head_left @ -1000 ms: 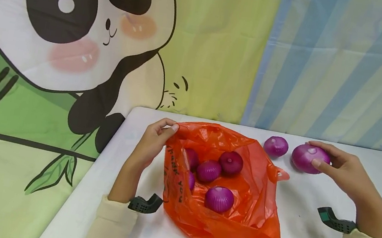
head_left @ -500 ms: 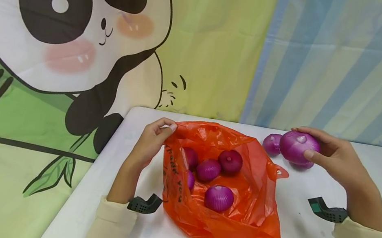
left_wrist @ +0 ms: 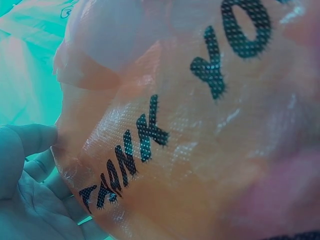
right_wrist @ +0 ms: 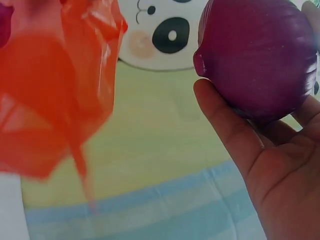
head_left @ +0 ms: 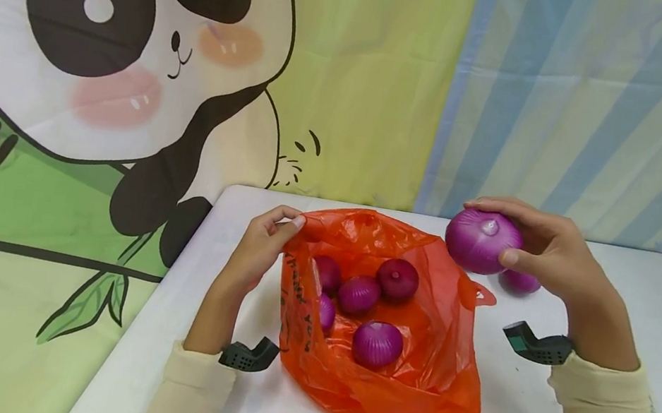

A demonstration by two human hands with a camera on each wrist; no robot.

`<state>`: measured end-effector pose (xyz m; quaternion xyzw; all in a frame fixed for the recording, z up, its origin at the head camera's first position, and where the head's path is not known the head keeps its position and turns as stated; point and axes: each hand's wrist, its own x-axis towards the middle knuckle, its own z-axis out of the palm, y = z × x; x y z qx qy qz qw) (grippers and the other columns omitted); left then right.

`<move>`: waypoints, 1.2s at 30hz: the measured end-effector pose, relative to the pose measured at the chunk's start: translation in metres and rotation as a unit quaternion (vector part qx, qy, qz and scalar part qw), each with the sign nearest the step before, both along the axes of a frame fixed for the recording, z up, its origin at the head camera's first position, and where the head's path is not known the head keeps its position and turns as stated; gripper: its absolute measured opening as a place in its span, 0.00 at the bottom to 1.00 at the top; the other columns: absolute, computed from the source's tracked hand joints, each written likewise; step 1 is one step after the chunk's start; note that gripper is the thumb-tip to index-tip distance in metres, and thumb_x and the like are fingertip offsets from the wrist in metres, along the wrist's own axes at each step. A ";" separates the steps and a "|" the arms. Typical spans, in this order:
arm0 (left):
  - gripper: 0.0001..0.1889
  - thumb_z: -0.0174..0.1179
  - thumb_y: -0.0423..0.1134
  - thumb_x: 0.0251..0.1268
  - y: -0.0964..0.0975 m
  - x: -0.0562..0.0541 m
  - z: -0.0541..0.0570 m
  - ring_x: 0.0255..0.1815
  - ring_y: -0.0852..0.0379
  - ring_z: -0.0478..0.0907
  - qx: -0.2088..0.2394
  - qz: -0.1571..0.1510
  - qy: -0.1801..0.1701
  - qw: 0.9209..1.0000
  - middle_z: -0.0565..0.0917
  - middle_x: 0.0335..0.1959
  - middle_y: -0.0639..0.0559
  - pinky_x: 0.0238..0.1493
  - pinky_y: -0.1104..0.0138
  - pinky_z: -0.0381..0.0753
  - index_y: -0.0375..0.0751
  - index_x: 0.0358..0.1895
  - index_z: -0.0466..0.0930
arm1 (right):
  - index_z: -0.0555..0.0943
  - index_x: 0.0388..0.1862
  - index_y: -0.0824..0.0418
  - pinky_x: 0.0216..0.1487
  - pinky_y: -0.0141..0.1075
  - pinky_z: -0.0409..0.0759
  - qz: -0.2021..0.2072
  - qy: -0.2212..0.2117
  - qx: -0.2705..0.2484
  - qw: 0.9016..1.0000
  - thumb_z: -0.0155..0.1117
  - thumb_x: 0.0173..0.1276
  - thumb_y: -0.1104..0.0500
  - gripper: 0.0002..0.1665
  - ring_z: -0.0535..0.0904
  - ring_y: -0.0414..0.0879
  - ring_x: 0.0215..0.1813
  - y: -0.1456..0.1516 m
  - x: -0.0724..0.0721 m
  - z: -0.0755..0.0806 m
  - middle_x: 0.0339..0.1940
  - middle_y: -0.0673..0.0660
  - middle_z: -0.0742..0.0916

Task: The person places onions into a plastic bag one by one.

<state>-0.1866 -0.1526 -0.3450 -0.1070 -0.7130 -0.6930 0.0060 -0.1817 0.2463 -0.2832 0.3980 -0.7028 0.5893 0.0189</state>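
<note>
My left hand pinches the rear left rim of a red plastic bag between thumb and fingers. The bag stands with its mouth spread, and several red onions lie inside. In the left wrist view, black "THANK YOU" lettering covers the bag wall beside my thumb. A large red onion is gripped in my right hand, raised just beyond the bag's rear right edge. The right wrist view has this held onion apart from the bag, with fingers and thumb around it.
Another red onion rests on the white table, partly behind my right hand. A hanging cloth with a panda print rises behind the table. Each wrist wears a black device.
My right hand has lifted the large onion and carried it left towards the bag, now covering one onion behind it. My left hand still pinches the rim.
</note>
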 end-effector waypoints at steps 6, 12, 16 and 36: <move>0.13 0.54 0.42 0.74 -0.001 0.000 0.000 0.37 0.51 0.83 -0.004 -0.005 -0.004 1.000 0.85 0.37 0.39 0.50 0.59 0.79 0.34 0.46 0.76 | 0.71 0.63 0.77 0.48 0.40 0.81 0.093 0.033 -0.014 0.995 0.70 0.60 0.68 0.33 0.74 0.57 0.60 -0.027 -0.005 -0.005 0.62 0.68 0.75; 0.13 0.55 0.42 0.73 -0.001 -0.001 -0.001 0.37 0.50 0.83 -0.004 -0.004 -0.004 1.000 0.85 0.37 0.38 0.51 0.58 0.79 0.34 0.47 0.76 | 0.71 0.64 0.73 0.51 0.44 0.80 0.138 0.020 0.023 0.990 0.69 0.62 0.67 0.32 0.70 0.57 0.64 -0.047 -0.008 -0.016 0.65 0.66 0.73; 0.13 0.55 0.43 0.73 -0.002 -0.001 -0.001 0.37 0.49 0.83 -0.004 -0.004 -0.002 1.000 0.85 0.37 0.37 0.51 0.57 0.79 0.35 0.46 0.76 | 0.73 0.64 0.69 0.52 0.46 0.79 0.156 0.016 0.050 0.986 0.68 0.59 0.71 0.32 0.69 0.58 0.65 -0.061 -0.010 -0.023 0.65 0.65 0.74; 0.12 0.55 0.41 0.74 -0.002 -0.002 0.000 0.36 0.51 0.83 0.003 -0.010 0.000 1.000 0.85 0.35 0.42 0.50 0.58 0.79 0.34 0.46 0.76 | 0.75 0.66 0.57 0.51 0.47 0.80 0.165 -0.069 0.137 0.974 0.73 0.59 0.64 0.34 0.75 0.52 0.62 -0.103 -0.009 -0.049 0.65 0.53 0.77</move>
